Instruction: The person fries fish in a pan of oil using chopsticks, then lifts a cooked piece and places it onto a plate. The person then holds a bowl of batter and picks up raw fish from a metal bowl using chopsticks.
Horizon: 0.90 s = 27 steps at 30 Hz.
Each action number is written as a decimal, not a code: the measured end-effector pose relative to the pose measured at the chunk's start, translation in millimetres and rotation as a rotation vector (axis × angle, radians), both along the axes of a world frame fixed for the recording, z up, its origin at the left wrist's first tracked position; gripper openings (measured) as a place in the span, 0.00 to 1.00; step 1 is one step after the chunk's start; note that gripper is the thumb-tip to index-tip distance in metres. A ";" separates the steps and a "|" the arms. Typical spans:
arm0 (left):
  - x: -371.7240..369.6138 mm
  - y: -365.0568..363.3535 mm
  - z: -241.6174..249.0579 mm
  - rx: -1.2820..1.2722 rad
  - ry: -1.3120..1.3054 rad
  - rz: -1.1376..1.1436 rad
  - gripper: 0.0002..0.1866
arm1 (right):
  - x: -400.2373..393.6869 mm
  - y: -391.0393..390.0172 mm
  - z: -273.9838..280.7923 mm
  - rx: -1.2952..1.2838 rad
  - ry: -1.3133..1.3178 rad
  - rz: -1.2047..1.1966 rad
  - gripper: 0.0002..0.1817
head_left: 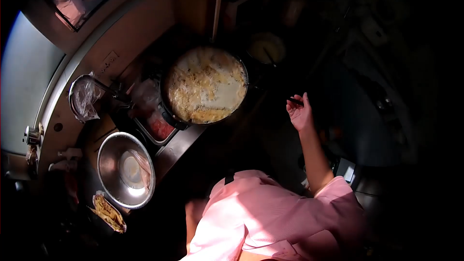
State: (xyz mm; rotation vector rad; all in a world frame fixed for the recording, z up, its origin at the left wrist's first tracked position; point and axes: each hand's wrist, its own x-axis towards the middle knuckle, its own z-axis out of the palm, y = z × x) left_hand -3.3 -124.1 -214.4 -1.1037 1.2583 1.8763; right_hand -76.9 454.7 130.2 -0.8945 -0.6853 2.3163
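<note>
My right hand (pixel 299 112) is raised to the right of a large round pan (pixel 205 86), its fingers curled around a thin dark handle or stick. What that dark thing leads to is lost in shadow. The pan holds a pale, bubbling food with browned patches. Only part of my left arm (pixel 192 220) shows beside the pink shirt; the left hand itself is hidden. Left of the body sits a metal bowl (pixel 108 169) with something thin and pinkish inside. Below that bowl lies a piece of filled, browned food (pixel 110 212).
A metal tray (pixel 169 137) with red food stands by the pan's lower left edge. A smaller round vessel (pixel 267 47) is behind the pan. Clear plastic (pixel 86 97) hangs near the wall. Much of the right side is dark.
</note>
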 end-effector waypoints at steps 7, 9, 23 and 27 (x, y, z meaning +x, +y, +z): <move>1.6 140.0 64.5 -0.162 -0.093 0.214 0.05 | -53.8 119.4 -17.4 -0.083 0.013 0.167 0.16; 12.3 186.6 99.3 -0.212 -0.277 0.186 0.06 | -72.5 126.1 -19.5 -0.127 -0.024 0.264 0.15; 27.6 276.7 119.6 -0.196 -0.132 0.272 0.11 | -137.8 119.4 -11.8 0.098 -0.055 0.703 0.15; 27.0 286.7 128.0 -0.237 -0.143 0.285 0.10 | -147.1 82.7 -8.9 0.307 -0.049 0.964 0.15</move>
